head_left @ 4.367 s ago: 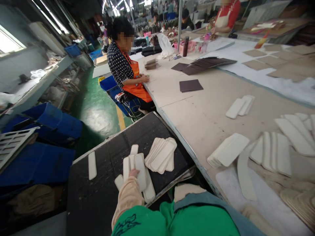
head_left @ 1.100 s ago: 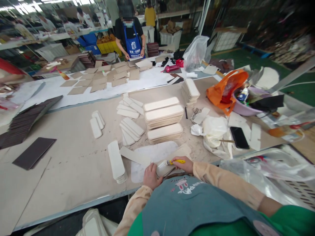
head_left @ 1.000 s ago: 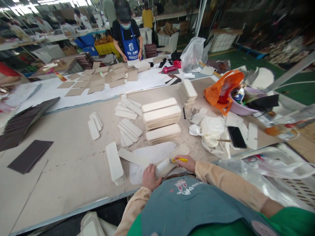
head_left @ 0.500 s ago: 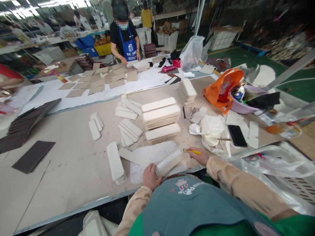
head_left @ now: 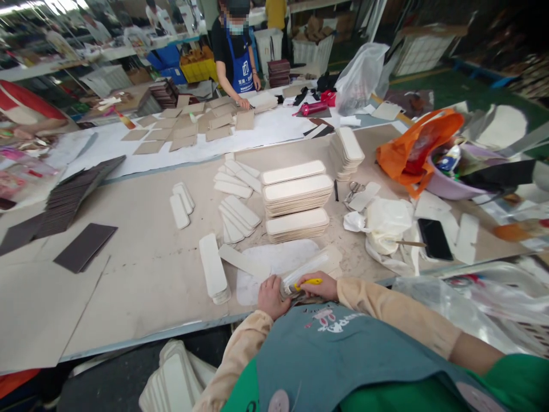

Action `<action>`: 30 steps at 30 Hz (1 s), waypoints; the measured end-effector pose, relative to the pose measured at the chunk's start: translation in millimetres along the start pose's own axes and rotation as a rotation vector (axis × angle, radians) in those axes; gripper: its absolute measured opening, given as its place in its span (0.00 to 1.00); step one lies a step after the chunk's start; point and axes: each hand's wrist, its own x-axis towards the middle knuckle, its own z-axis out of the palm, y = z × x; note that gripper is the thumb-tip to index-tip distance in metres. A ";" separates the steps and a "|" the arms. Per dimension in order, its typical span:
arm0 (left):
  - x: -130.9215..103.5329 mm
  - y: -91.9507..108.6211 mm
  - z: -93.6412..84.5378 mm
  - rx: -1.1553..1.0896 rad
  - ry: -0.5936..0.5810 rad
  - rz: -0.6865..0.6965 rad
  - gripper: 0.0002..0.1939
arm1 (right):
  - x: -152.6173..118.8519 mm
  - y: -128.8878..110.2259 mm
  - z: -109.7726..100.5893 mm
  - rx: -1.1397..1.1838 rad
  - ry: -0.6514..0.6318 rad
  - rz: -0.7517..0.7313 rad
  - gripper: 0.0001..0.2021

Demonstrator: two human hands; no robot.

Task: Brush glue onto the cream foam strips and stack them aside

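A pale, long strip [head_left: 309, 264] with a wet-looking shine lies at a slant on a white sheet [head_left: 253, 289] near the table's front edge. My left hand [head_left: 273, 297] grips its left end, fingers bent over it. In my right hand [head_left: 321, 285] is a small flat paintbrush [head_left: 295, 287] with a yellow handle, its bristles touching the strip close to my left fingers. Beyond the sheet stand stacked round-cornered cream strips [head_left: 298, 226]. Fanned cream strips [head_left: 240, 217] lie left of these stacks, and a narrow stack [head_left: 213, 269] is left of my left hand.
On the right are a white plastic bag [head_left: 388, 220], a black phone [head_left: 435, 239], scissors [head_left: 355, 189], an orange bag [head_left: 416, 151] and a purple basin [head_left: 454, 180]. Dark brown panels [head_left: 86, 247] lie left. Across the table a co-worker [head_left: 238, 57] handles pieces.
My right hand has drawn the brush along the strip from its right end to its left end, beside my left hand. The left hand keeps its hold. The camera view has shifted.
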 end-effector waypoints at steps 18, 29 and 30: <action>3.2 4.2 -0.6 0.106 -0.045 -0.034 0.34 | -32.9 25.1 -58.6 -0.126 0.292 0.051 0.13; 3.3 1.8 6.7 0.121 0.009 -0.015 0.33 | -53.5 45.5 -109.2 -0.131 0.485 0.104 0.15; 3.1 1.9 7.0 0.121 0.009 -0.018 0.33 | -54.5 45.2 -111.6 -0.138 0.500 0.112 0.15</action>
